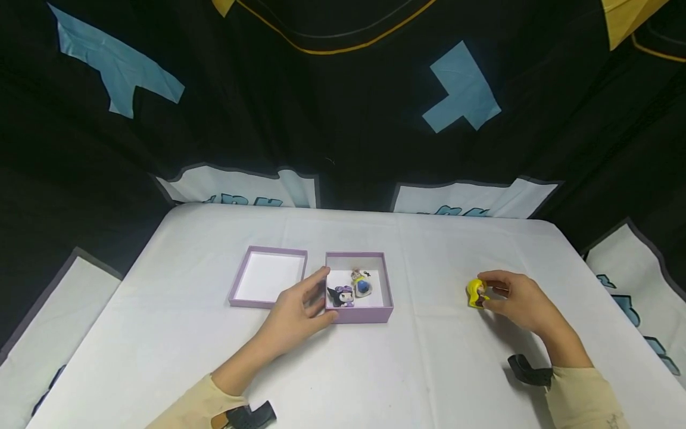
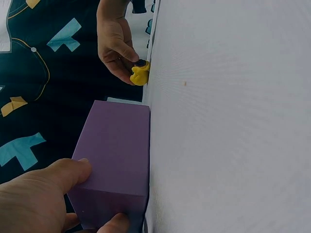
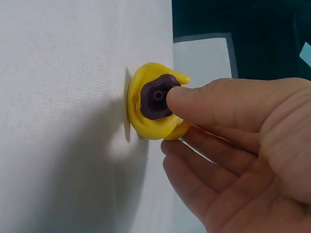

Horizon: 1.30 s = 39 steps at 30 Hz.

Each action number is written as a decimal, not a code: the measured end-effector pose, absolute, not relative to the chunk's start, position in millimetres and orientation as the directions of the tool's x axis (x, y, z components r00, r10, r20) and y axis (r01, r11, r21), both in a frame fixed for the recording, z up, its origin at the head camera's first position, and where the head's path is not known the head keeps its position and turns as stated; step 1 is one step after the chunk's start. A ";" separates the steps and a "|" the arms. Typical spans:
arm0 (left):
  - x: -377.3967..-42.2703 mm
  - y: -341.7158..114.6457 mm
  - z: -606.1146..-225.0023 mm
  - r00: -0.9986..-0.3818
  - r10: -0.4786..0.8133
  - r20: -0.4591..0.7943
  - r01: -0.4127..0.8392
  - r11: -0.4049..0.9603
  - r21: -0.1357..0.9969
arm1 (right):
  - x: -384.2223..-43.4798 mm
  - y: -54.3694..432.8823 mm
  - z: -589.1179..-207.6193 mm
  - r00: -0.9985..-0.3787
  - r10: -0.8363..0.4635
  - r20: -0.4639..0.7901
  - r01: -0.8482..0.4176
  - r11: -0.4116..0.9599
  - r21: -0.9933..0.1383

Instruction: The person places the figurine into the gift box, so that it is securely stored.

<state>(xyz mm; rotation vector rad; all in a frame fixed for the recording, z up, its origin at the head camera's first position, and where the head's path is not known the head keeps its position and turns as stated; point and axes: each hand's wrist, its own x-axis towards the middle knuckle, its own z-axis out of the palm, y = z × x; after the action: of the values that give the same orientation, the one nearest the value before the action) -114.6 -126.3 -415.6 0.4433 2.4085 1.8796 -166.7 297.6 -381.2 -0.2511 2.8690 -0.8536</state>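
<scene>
Right grip [image 1: 517, 300] — angled leftward, pinching yellow figurine [image 1: 474, 294].

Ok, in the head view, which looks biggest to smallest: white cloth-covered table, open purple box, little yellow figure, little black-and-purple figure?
1. White cloth-covered table
2. Open purple box
3. Little yellow figure and little black-and-purple figure: too alike to rank

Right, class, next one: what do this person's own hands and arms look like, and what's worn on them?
The left hand and right hand are bare, without gloves. The left sleeve and right sleeve are long and beige. Beside each cuff sits an angular black wrist device: left one, right one. No cables show.
</scene>
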 end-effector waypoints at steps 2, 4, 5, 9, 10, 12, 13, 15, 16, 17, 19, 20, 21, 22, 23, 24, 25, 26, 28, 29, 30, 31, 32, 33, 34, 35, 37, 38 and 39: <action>-114.6 -126.5 -415.6 -0.957 0.258 0.131 0.191 0.224 0.956 | -167.7 297.7 -382.1 -0.978 -0.197 -0.073 -0.126 0.829 -0.545; -115.0 -126.4 -415.9 -0.957 0.258 0.133 0.194 0.227 0.954 | -168.2 298.0 -383.0 -0.979 -0.193 -0.062 -0.130 0.832 -0.539; -115.2 -126.2 -416.0 -0.957 0.258 0.133 0.194 0.229 0.954 | -168.0 298.1 -383.4 -0.980 -0.191 -0.056 -0.131 0.832 -0.538; -115.8 -124.6 -416.0 -0.959 0.252 0.127 0.187 0.231 0.955 | -166.7 297.4 -385.7 -0.983 -0.181 -0.035 -0.133 0.831 -0.540; -115.7 -124.3 -415.7 -0.961 0.247 0.122 0.181 0.235 0.955 | -166.3 296.5 -385.9 -0.983 -0.182 -0.029 -0.138 0.829 -0.542; -115.3 -123.9 -415.2 -0.963 0.241 0.117 0.175 0.236 0.956 | -165.9 294.0 -386.0 -0.981 -0.194 -0.011 -0.157 0.824 -0.544; -115.0 -123.9 -415.0 -0.963 0.239 0.120 0.178 0.237 0.955 | -165.8 292.3 -385.7 -0.979 -0.202 -0.003 -0.168 0.820 -0.547; -114.8 -124.0 -415.4 -0.964 0.236 0.125 0.183 0.241 0.953 | -165.7 288.4 -384.3 -0.976 -0.216 0.014 -0.187 0.813 -0.551; -114.7 -124.1 -415.4 -0.964 0.234 0.122 0.179 0.242 0.953 | -165.5 286.5 -383.4 -0.976 -0.219 0.019 -0.193 0.811 -0.553; -114.6 -124.2 -415.8 -0.964 0.235 0.124 0.182 0.243 0.953 | -165.3 284.4 -382.4 -0.975 -0.222 0.023 -0.197 0.808 -0.555; -114.3 -124.4 -416.1 -0.963 0.237 0.126 0.184 0.242 0.953 | -164.7 280.2 -380.1 -0.973 -0.228 0.031 -0.206 0.801 -0.562; -114.1 -124.5 -416.1 -0.963 0.238 0.126 0.184 0.242 0.953 | -164.3 278.2 -379.0 -0.973 -0.230 0.035 -0.209 0.798 -0.565; -114.0 -124.4 -416.1 -0.964 0.237 0.124 0.182 0.243 0.953 | -164.0 276.3 -378.0 -0.971 -0.234 0.041 -0.215 0.793 -0.570; -113.7 -124.4 -415.8 -0.964 0.237 0.122 0.180 0.243 0.953 | -163.7 274.3 -377.1 -0.970 -0.237 0.048 -0.221 0.790 -0.572; -113.6 -124.4 -415.7 -0.964 0.237 0.119 0.178 0.245 0.953 | -163.4 272.1 -376.2 -0.968 -0.244 0.057 -0.231 0.782 -0.578; -113.6 -124.3 -415.5 -0.965 0.237 0.116 0.175 0.247 0.953 | -163.1 269.9 -375.4 -0.965 -0.252 0.067 -0.243 0.776 -0.582; -113.6 -124.4 -415.6 -0.965 0.235 0.114 0.174 0.251 0.952 | -162.9 267.7 -374.7 -0.963 -0.257 0.077 -0.252 0.769 -0.587; -113.6 -124.4 -415.6 -0.965 0.236 0.115 0.174 0.250 0.952 | -162.9 265.4 -374.1 -0.961 -0.264 0.087 -0.263 0.762 -0.591; -113.6 -124.8 -416.1 -0.964 0.239 0.115 0.175 0.248 0.953 | -162.7 260.8 -372.7 -0.954 -0.279 0.110 -0.288 0.750 -0.596; -113.6 -125.1 -416.5 -0.963 0.243 0.120 0.180 0.242 0.953 | -162.6 258.5 -371.9 -0.951 -0.286 0.120 -0.299 0.745 -0.597; -113.6 -125.4 -417.1 -0.961 0.246 0.125 0.184 0.237 0.954 | -162.5 256.2 -370.9 -0.948 -0.292 0.128 -0.309 0.740 -0.598; -113.6 -125.7 -417.8 -0.960 0.250 0.129 0.189 0.230 0.955 | -162.5 253.8 -370.0 -0.945 -0.298 0.137 -0.319 0.734 -0.599; -113.4 -125.9 -418.0 -0.957 0.255 0.135 0.194 0.222 0.956 | -162.5 251.4 -368.9 -0.942 -0.303 0.145 -0.327 0.731 -0.599; -113.5 -126.2 -418.5 -0.957 0.257 0.137 0.195 0.218 0.956 | -162.4 248.9 -367.7 -0.940 -0.307 0.150 -0.333 0.727 -0.601; -113.5 -126.3 -418.8 -0.956 0.259 0.139 0.197 0.214 0.957 | -162.3 246.3 -366.5 -0.937 -0.312 0.155 -0.340 0.721 -0.604; -113.5 -126.3 -418.7 -0.956 0.259 0.141 0.198 0.212 0.957 | -162.2 243.7 -365.2 -0.934 -0.319 0.161 -0.348 0.714 -0.608; -113.9 -126.1 -418.5 -0.957 0.256 0.137 0.194 0.217 0.957 | -162.0 238.3 -363.2 -0.929 -0.328 0.172 -0.362 0.705 -0.610; -114.1 -125.7 -418.1 -0.959 0.252 0.133 0.191 0.222 0.956 | -161.9 235.4 -362.2 -0.926 -0.334 0.177 -0.369 0.701 -0.610; -114.4 -125.5 -418.0 -0.961 0.248 0.125 0.184 0.230 0.956 | -161.7 232.4 -361.0 -0.923 -0.339 0.180 -0.375 0.696 -0.612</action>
<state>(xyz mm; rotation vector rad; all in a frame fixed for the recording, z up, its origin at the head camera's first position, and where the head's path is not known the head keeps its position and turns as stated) -114.4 -125.5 -418.0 0.4250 2.4216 1.8696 -161.7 232.4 -361.0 -0.6197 2.9416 -1.0805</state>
